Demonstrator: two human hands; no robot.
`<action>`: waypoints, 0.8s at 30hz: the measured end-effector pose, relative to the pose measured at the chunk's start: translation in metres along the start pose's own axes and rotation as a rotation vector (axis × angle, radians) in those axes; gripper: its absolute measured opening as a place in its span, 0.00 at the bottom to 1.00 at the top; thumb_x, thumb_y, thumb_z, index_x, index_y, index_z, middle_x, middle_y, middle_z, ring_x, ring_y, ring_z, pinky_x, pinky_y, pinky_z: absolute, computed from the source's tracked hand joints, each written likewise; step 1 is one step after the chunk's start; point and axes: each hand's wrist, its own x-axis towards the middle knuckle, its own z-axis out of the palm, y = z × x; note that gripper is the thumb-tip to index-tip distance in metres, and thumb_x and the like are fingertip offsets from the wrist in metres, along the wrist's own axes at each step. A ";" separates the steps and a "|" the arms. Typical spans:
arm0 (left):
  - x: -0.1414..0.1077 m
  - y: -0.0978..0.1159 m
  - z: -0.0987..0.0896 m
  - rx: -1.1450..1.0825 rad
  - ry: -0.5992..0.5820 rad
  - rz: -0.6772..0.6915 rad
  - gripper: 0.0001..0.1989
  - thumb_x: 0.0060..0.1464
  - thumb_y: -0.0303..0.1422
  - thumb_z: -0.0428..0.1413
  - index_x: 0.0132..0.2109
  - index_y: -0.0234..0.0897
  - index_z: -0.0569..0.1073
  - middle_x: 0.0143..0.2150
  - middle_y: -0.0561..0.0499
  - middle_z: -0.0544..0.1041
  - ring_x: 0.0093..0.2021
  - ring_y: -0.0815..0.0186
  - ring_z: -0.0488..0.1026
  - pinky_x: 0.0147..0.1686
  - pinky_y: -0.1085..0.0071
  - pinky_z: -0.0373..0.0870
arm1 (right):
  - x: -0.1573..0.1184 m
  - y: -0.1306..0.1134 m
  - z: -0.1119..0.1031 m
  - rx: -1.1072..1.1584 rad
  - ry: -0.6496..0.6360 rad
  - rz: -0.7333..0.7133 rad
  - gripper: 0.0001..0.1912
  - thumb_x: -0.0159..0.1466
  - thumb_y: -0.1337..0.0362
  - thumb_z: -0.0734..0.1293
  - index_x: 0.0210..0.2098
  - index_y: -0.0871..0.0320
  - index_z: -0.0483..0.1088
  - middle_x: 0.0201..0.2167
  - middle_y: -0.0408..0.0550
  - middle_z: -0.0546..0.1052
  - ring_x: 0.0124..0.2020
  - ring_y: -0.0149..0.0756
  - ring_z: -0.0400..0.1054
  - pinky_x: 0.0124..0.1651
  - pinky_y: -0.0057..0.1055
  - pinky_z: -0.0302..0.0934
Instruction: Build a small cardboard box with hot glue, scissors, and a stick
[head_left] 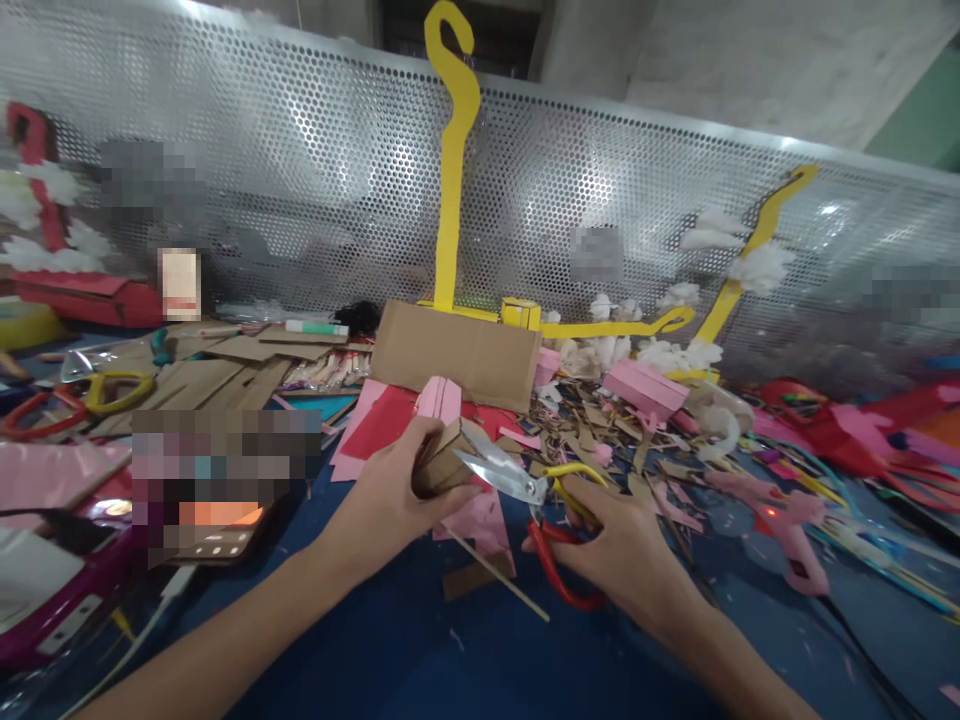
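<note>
My left hand (390, 500) grips a small folded piece of brown cardboard (442, 458) just above the blue table (420, 650). My right hand (622, 550) holds scissors (525, 485) with one red and one yellow handle loop; their silver blades are parted and point left, touching the cardboard's edge. A thin wooden stick (499, 575) and pink paper scraps (487, 525) lie under the hands.
A larger cardboard sheet (457, 355) and yellow cut-out shapes (454, 150) stand against the perforated metal wall (300, 180). Cardboard scraps (600, 420), pink boxes (645, 388), white cotton tufts (757, 265) and a pink glue gun (795, 535) clutter the right side. Cardboard strips (217, 375) lie at left.
</note>
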 end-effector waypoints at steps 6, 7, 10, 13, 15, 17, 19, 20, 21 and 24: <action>0.001 0.002 -0.002 -0.003 -0.006 -0.023 0.24 0.54 0.40 0.66 0.53 0.42 0.66 0.45 0.51 0.79 0.44 0.58 0.78 0.41 0.63 0.73 | -0.001 0.001 0.004 -0.014 0.006 0.007 0.18 0.57 0.53 0.77 0.29 0.55 0.66 0.21 0.35 0.63 0.23 0.30 0.55 0.27 0.28 0.49; 0.000 0.002 -0.002 -0.010 -0.007 -0.022 0.24 0.54 0.39 0.66 0.53 0.42 0.66 0.45 0.51 0.79 0.45 0.58 0.78 0.41 0.63 0.73 | -0.001 0.001 0.004 -0.015 0.005 0.009 0.19 0.57 0.53 0.77 0.29 0.55 0.65 0.21 0.35 0.63 0.23 0.30 0.55 0.27 0.28 0.48; 0.000 0.002 -0.001 -0.026 -0.002 -0.020 0.23 0.54 0.38 0.66 0.53 0.42 0.66 0.45 0.51 0.79 0.45 0.57 0.78 0.41 0.62 0.73 | -0.001 0.001 0.005 -0.011 0.005 0.015 0.21 0.57 0.52 0.77 0.28 0.54 0.63 0.21 0.35 0.63 0.23 0.30 0.55 0.26 0.28 0.49; 0.000 0.001 -0.001 -0.041 0.000 -0.018 0.23 0.54 0.38 0.66 0.53 0.42 0.66 0.46 0.50 0.79 0.46 0.56 0.78 0.41 0.62 0.73 | -0.002 0.000 0.005 -0.010 0.018 0.011 0.21 0.57 0.51 0.77 0.27 0.54 0.63 0.20 0.34 0.62 0.22 0.29 0.54 0.26 0.28 0.49; 0.000 -0.001 0.000 -0.054 -0.005 -0.008 0.24 0.54 0.38 0.66 0.53 0.42 0.66 0.47 0.49 0.79 0.47 0.56 0.78 0.42 0.62 0.73 | -0.001 0.000 0.005 -0.008 0.029 0.005 0.20 0.56 0.52 0.78 0.28 0.55 0.65 0.20 0.34 0.62 0.22 0.29 0.54 0.26 0.28 0.48; 0.001 -0.002 0.000 -0.061 -0.008 -0.004 0.24 0.54 0.38 0.66 0.54 0.42 0.66 0.48 0.49 0.79 0.48 0.56 0.78 0.43 0.62 0.73 | -0.001 0.000 0.006 -0.003 0.031 0.003 0.19 0.57 0.52 0.78 0.29 0.55 0.66 0.20 0.34 0.61 0.22 0.29 0.54 0.26 0.28 0.48; 0.001 -0.003 0.001 -0.060 -0.004 -0.005 0.23 0.54 0.37 0.66 0.54 0.42 0.66 0.49 0.49 0.79 0.48 0.56 0.78 0.43 0.62 0.73 | -0.001 -0.001 0.006 0.007 0.025 0.005 0.19 0.57 0.52 0.77 0.29 0.55 0.67 0.20 0.34 0.61 0.22 0.29 0.53 0.26 0.28 0.48; 0.001 -0.004 0.001 -0.058 0.000 -0.005 0.23 0.54 0.37 0.66 0.53 0.42 0.66 0.49 0.49 0.79 0.48 0.56 0.78 0.44 0.61 0.73 | -0.001 0.000 0.006 0.015 0.022 0.008 0.19 0.57 0.52 0.77 0.29 0.55 0.66 0.20 0.34 0.60 0.22 0.29 0.53 0.26 0.28 0.48; 0.001 -0.004 0.001 -0.057 0.002 -0.005 0.23 0.54 0.37 0.66 0.53 0.42 0.66 0.49 0.50 0.79 0.48 0.56 0.78 0.44 0.61 0.73 | -0.002 0.000 0.006 0.023 0.016 0.013 0.19 0.58 0.52 0.77 0.29 0.55 0.66 0.20 0.34 0.60 0.22 0.29 0.53 0.26 0.28 0.48; 0.000 -0.003 0.001 -0.078 -0.009 0.002 0.23 0.55 0.37 0.65 0.54 0.43 0.66 0.49 0.50 0.79 0.48 0.57 0.78 0.45 0.61 0.73 | -0.003 0.001 0.005 0.046 -0.010 0.022 0.20 0.58 0.52 0.76 0.27 0.55 0.63 0.20 0.34 0.60 0.23 0.29 0.53 0.26 0.28 0.47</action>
